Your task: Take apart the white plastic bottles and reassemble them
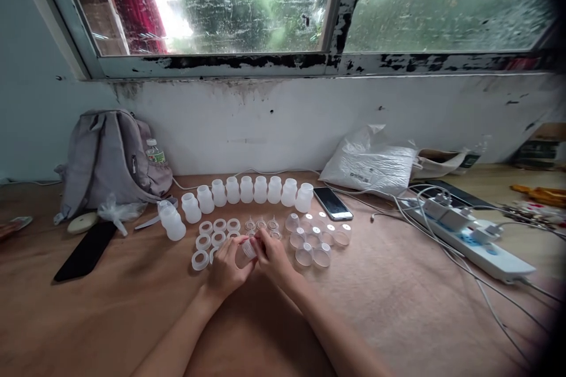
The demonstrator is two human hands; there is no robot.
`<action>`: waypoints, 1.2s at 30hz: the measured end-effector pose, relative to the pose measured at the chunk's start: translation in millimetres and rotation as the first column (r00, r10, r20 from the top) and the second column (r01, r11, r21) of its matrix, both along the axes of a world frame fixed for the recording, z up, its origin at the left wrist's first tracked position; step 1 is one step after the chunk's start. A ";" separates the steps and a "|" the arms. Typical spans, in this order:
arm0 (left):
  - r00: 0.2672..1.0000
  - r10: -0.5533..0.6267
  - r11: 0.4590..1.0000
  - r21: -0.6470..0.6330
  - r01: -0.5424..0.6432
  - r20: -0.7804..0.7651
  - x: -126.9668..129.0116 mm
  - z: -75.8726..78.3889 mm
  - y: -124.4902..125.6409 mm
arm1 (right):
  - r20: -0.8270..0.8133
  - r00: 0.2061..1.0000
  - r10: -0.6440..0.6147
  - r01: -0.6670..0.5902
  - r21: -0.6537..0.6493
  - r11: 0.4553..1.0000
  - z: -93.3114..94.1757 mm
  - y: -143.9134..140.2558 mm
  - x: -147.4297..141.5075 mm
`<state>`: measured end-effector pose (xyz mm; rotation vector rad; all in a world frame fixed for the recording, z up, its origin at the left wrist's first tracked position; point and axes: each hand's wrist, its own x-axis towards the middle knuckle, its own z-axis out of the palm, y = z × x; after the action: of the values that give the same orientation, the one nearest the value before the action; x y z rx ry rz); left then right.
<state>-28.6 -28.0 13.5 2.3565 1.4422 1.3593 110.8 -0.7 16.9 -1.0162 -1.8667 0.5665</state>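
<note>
- Left hand (225, 268) closed around a small translucent plastic bottle (244, 251), held just above the surface (398, 306), near the middle front.
- Right hand (272, 253) pinches the bottle's top end, fingers curled; what sits under the fingertips cannot be told.
- Behind the hands: white collar rings (212, 235) to the left, clear dome caps (316, 241) to the right.
- Further back, row of empty bottles (247, 189) along the wall.
- Smartphone (332, 203) lies just right of the row.
</note>
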 end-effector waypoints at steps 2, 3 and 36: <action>1.000 -0.003 1.000 0.003 0.003 -0.003 -0.9 0.6 0.2 | 0.032 0.999 -0.002 0.002 0.013 1.000 -0.6 -0.3 -0.5; 1.000 -0.010 1.000 0.004 0.010 -0.011 -1.6 1.0 0.6 | 0.043 0.999 0.001 -0.001 0.013 1.000 -0.9 -0.4 -0.7; 0.953 -0.197 0.974 -0.156 0.164 -0.229 -34.9 3.1 -10.0 | 0.184 0.969 0.165 -0.165 -0.015 0.986 -12.4 -35.6 20.3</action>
<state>-63.4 -38.1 16.5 2.5606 1.2829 0.9262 131.2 -36.3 4.6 -0.9457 -2.1302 0.5850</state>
